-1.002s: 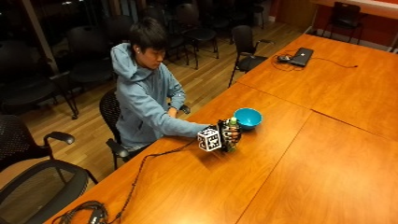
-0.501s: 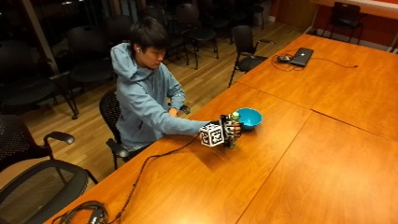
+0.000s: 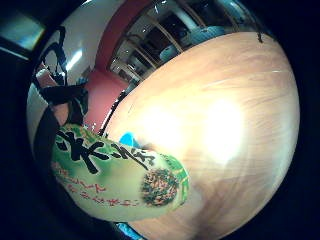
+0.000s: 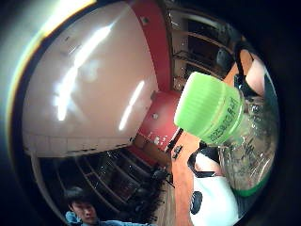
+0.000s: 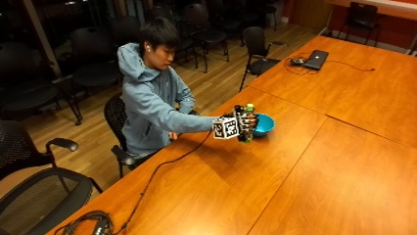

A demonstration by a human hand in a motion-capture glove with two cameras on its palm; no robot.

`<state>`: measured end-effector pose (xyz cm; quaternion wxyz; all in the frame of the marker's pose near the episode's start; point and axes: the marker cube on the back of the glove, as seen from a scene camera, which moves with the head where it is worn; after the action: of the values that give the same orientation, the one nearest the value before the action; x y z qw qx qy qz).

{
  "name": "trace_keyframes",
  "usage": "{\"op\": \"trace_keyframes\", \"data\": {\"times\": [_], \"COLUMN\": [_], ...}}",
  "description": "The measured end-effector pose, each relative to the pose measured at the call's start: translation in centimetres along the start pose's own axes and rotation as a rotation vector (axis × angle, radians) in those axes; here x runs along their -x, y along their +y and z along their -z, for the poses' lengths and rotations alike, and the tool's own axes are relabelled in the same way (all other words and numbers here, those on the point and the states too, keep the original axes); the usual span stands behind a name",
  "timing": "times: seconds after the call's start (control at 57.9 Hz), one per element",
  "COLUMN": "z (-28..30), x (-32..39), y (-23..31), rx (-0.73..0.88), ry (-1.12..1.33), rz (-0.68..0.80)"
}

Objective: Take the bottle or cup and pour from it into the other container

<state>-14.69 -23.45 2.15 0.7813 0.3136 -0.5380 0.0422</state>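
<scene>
Since a moment ago, your right hand [image 5: 242,123] has carried the bottle [image 5: 247,123] toward the blue bowl [image 5: 264,125]. Fingers wrap the upright, capped bottle beside the bowl's rim. Bare table [image 5: 338,171] lies beyond.

The room is dim, and the chairs [image 5: 208,29] behind the person fade into dark. Soft light falls on the wooden table [image 5: 306,181], which shines a little. In the little finger side palm view, two big white glare spots sit on the table just beside the bottle [image 3: 117,182], whose label looks blurry and bent. In the thumb side palm view, long bright ceiling lights glow above the bottle's green cap [image 4: 209,110], and everything curves near the dark edges
</scene>
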Motion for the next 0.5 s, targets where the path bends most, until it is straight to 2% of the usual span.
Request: {"op": "trace_keyframes", "data": {"times": [0.156, 0.277, 0.467, 0.501], "z": [-1.1, -2.8, -5.0, -5.5], "x": [0.9, 1.6, 3.0, 3.7], "y": [-0.5, -0.2, -0.8, 0.0], "rx": [0.063, 0.221, 0.355, 0.432], "ry": [0.067, 0.142, 0.294, 0.297], "rz": [0.035, 0.036, 0.051, 0.031]}}
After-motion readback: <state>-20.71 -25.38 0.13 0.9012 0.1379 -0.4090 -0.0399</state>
